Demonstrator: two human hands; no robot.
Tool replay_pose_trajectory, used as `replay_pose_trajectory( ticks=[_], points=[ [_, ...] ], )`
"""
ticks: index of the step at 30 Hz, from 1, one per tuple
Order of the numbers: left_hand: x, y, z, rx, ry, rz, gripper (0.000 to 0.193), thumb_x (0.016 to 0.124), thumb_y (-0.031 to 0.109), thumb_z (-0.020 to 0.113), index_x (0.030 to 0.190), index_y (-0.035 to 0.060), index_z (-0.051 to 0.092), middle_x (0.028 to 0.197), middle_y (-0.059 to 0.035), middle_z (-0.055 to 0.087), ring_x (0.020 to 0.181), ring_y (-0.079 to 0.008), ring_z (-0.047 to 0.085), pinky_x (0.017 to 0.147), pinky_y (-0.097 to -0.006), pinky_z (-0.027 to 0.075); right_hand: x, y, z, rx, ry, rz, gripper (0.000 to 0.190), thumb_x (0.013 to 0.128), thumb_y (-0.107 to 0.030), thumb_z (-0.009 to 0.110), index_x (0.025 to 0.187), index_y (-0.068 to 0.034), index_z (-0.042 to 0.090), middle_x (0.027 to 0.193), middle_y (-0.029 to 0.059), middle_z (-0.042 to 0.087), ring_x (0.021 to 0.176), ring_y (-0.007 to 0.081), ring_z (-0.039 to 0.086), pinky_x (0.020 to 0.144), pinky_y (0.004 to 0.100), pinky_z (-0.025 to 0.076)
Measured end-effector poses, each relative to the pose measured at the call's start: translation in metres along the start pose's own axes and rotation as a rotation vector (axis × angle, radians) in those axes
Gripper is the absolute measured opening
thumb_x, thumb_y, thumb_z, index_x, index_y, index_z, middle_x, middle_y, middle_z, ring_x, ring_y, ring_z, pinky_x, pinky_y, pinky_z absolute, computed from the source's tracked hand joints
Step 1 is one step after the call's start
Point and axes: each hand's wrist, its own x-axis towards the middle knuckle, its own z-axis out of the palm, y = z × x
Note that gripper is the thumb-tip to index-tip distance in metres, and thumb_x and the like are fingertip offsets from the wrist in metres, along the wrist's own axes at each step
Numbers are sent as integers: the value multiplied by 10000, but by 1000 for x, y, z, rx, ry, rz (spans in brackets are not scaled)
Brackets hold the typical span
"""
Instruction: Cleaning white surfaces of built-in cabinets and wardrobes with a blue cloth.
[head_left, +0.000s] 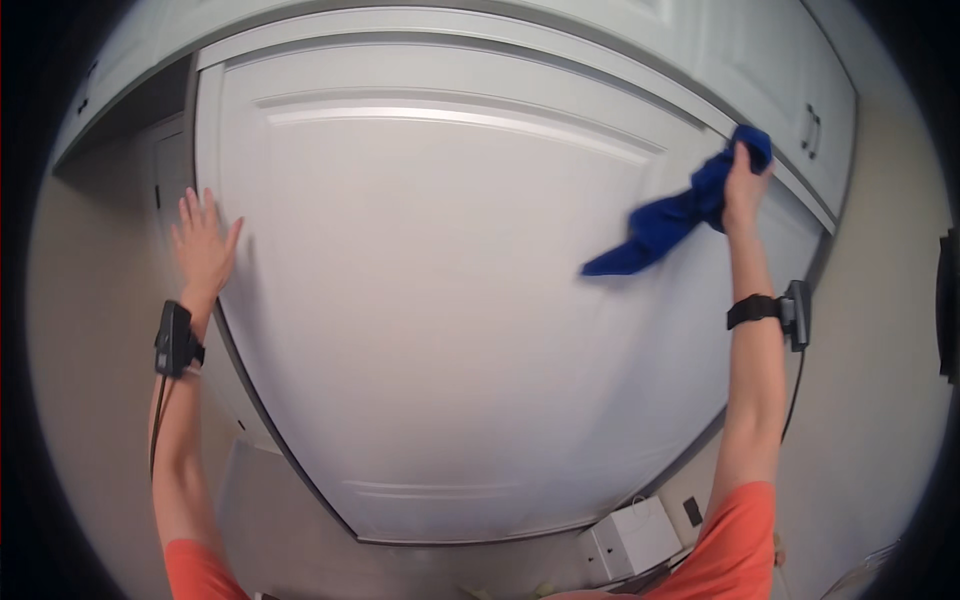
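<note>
A large white panel (450, 285) with a moulded frame fills the space before me, under a row of white upper cabinets. My left hand (202, 244) lies at its left edge, fingers spread, holding nothing. Up at the right, my right hand (746, 187) grips a dark blue cloth (667, 221) near the panel's upper right corner. The cloth is bunched in the fingers, and its loose end trails down and left across the panel face. Whether the fingertips touch the panel behind the cloth is hidden.
White upper cabinets with dark handles (810, 131) run above the panel. Low at the right stands a small white cabinet (634, 536) with dark knobs, near a dark wall plate (692, 511). A dark object (949, 307) shows at the far right rim. Each wrist carries a strapped device with a cable.
</note>
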Motion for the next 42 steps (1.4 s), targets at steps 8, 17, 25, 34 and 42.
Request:
replay_pose_trajectory(
  ticks=[8, 17, 25, 34, 42],
  points=[
    [-16, -19, 35, -408, 38, -41, 669, 899, 374, 476, 1454, 155, 174, 1495, -195, 120, 1332, -440, 199, 1039, -559, 247, 35, 34, 102, -45, -21, 232, 749, 826, -432, 591, 1349, 11, 290, 1351, 208, 404, 1266, 331, 371, 1011, 395, 336],
    [-12, -13, 39, -454, 187, 68, 586, 904, 188, 447, 1445, 172, 222, 1511, -158, 83, 1266, -470, 253, 992, -558, 306, -94, -114, 217, -291, 63, -181, 793, 852, -401, 554, 1400, 32, 177, 1453, 251, 212, 1389, 335, 120, 1055, 488, 212],
    [-17, -6, 37, -481, 139, 28, 578, 897, 171, 457, 1433, 128, 247, 1502, -187, 78, 1281, -446, 215, 1064, -505, 226, -198, -218, 287, -155, -48, -555, 860, 761, -319, 641, 1416, -1, 182, 1467, 230, 201, 1384, 319, 155, 950, 464, 296],
    [-22, -11, 58, -515, 163, 33, 585, 917, 283, 485, 1440, 191, 240, 1514, -152, 24, 1338, -409, 132, 1000, -515, 293, -291, -337, 364, 156, -332, -827, 831, 616, -87, 590, 1389, -50, 286, 1446, 176, 300, 1340, 274, 296, 820, 397, 360],
    [-22, -13, 55, -651, 216, 78, 631, 885, 284, 534, 1428, 141, 246, 1501, -153, 102, 1332, -397, 172, 1047, -475, 252, -333, -378, 401, 399, -481, -943, 687, 703, -213, 657, 1334, -135, 396, 1404, 117, 393, 1289, 255, 378, 933, 442, 355]
  ],
)
